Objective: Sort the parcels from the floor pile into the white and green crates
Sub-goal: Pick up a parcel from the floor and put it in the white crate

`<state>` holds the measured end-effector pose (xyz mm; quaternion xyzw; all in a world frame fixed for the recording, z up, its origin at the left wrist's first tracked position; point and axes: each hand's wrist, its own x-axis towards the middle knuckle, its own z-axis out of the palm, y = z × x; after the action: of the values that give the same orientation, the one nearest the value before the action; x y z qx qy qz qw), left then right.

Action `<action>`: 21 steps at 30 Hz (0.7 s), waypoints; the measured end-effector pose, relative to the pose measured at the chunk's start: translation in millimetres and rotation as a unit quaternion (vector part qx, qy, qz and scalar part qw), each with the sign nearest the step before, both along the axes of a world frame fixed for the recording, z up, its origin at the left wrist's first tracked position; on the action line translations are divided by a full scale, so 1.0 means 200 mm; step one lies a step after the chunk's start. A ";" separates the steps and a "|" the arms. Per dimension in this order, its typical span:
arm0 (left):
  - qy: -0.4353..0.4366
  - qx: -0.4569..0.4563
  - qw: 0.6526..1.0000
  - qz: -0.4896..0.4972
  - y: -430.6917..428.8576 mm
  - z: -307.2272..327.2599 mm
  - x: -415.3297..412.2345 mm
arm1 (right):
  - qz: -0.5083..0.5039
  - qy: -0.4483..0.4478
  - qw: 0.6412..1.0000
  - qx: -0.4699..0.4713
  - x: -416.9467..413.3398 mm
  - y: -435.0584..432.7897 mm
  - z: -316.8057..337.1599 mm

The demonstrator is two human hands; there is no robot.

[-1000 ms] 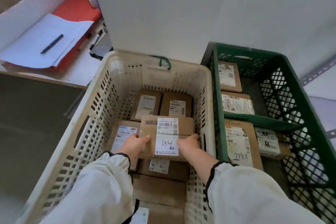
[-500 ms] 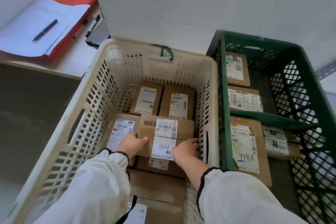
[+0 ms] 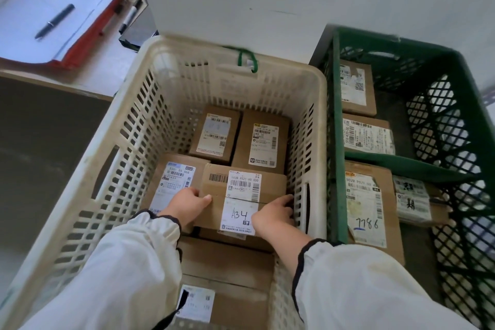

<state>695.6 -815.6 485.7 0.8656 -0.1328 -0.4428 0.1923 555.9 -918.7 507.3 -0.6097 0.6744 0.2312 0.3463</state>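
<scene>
Parcel in hand: the A34 parcel (image 3: 270,187), a brown carton with two white labels, sits low inside the white crate (image 3: 160,104), over the cartons of the lower layer (image 3: 227,260).
Left hand: the left hand (image 3: 187,206) grasps the parcel's left end, thumb laid across the top. The rest of the hand is hidden behind the edge.
Right hand: the right hand (image 3: 273,215) grasps the right end, its fingers (image 3: 285,199) curled over the edge and down the side.
Long axis: it runs left to right across the crate, so the parcel lies straight between the two hands and neither is nearer.
Tight spot: the parcel's right end is just beside the crate's right wall, and the right fingers sit in that narrow gap.
Contact below: I cannot tell whether the parcel already rests on the cartons beneath or hangs just above them.
Green crate: the green crate (image 3: 334,142) stands touching the white one on its right and holds several labelled cartons, one marked 7786 (image 3: 367,211).
Step, as I judge it: setting this parcel down in the white crate.
What the move calls for: letting go on the left is free, while the right fingers probably have to slide up and out along the wall.
Counter: the counter (image 3: 88,78) at upper left carries papers (image 3: 53,2) and a pen (image 3: 55,21).
</scene>
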 end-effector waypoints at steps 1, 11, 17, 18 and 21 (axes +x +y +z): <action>0.006 0.002 1.000 0.001 0.00 0.00 0.01 | -0.001 0.000 1.000 0.001 0.00 0.00 0.00; -0.014 0.008 1.000 -0.014 0.02 0.00 0.02 | 0.010 -0.013 0.999 0.031 -0.02 0.00 -0.06; -0.093 0.024 0.994 -0.053 0.01 -0.04 0.02 | 0.042 -0.007 0.999 0.018 0.01 -0.02 -0.12; -0.099 0.020 0.994 -0.047 0.02 -0.05 0.02 | 0.044 -0.004 0.999 0.017 0.01 -0.01 -0.12; -0.095 0.009 0.995 -0.030 0.03 -0.07 0.01 | 0.051 0.005 0.999 0.009 0.01 -0.01 -0.13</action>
<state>697.2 -810.4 472.6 0.9010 -0.1725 -0.3656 0.1576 558.0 -919.8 480.9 -0.6393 0.6418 0.2575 0.3362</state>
